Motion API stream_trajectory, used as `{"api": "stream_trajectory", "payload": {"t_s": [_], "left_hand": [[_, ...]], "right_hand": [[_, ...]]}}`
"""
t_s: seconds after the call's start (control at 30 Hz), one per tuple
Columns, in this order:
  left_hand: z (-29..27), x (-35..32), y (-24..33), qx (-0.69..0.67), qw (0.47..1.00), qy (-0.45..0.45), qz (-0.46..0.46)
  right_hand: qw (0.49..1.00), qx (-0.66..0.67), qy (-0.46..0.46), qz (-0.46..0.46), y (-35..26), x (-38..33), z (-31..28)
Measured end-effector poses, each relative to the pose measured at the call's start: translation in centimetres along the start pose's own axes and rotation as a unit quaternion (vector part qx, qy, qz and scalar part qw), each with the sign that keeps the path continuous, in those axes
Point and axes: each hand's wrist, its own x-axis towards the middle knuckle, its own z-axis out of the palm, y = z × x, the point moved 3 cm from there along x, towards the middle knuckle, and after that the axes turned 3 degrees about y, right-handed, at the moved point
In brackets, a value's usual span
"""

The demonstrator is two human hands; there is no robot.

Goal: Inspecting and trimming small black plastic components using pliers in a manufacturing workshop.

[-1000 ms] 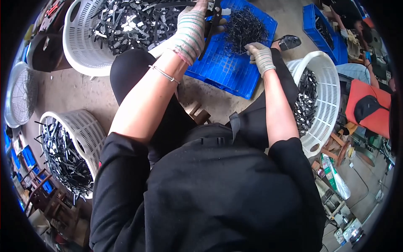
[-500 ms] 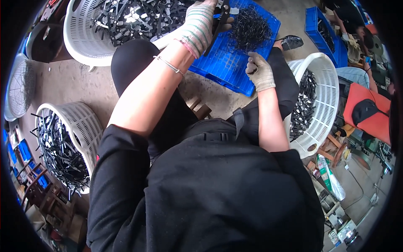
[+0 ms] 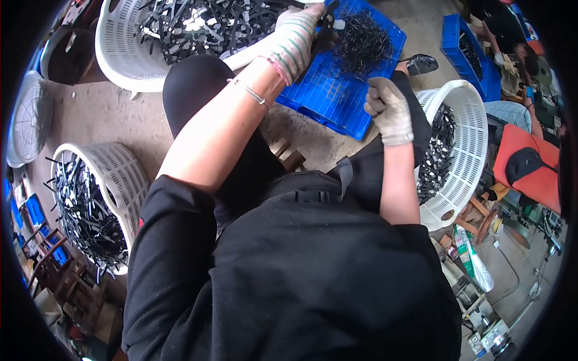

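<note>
My left hand [image 3: 295,45], in a striped knit glove, is closed around dark flat strip parts [image 3: 327,27] at the top middle. A paler tip shows at the end of these parts. Just right of it, a tangled heap of thin black pins [image 3: 363,42] lies on an upturned-looking blue plastic crate [image 3: 330,99]. My right hand [image 3: 389,111], in a pale glove, is a curled fist over the crate's right edge, by my right knee. Whatever its fingers hold, if anything, is hidden.
White perforated baskets with black-and-silver parts surround me: a large basket [image 3: 129,66] far left, a tipped basket [image 3: 117,174] near left, another basket [image 3: 472,138] on the right. Beyond stand a blue bin [image 3: 451,39], an orange-red chair [image 3: 521,153] and a co-worker [image 3: 504,30].
My right hand has shifted right and slightly nearer, away from the pin heap. The left hand has moved a little to the right, still gripping the strip parts.
</note>
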Motion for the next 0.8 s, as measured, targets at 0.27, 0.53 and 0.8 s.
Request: {"api": "stream_trajectory", "payload": {"t_s": [0.27,0.53,0.8], "left_hand": [[1.6,-2.6,-1.4,-0.013,0.988,-0.142,-0.063],[1.3,-1.6,-2.3,-0.012,0.983,-0.178,-0.04],[2.4,-2.9,-0.5,-0.035,0.986,-0.144,0.076]], "right_hand": [[0.983,-0.002,-0.181,-0.04,-4.7,-1.3,4.0],[0.985,-0.077,-0.152,0.01,-4.2,-1.1,6.0],[0.99,-0.136,0.02,0.018,-4.4,-0.9,7.6]]}}
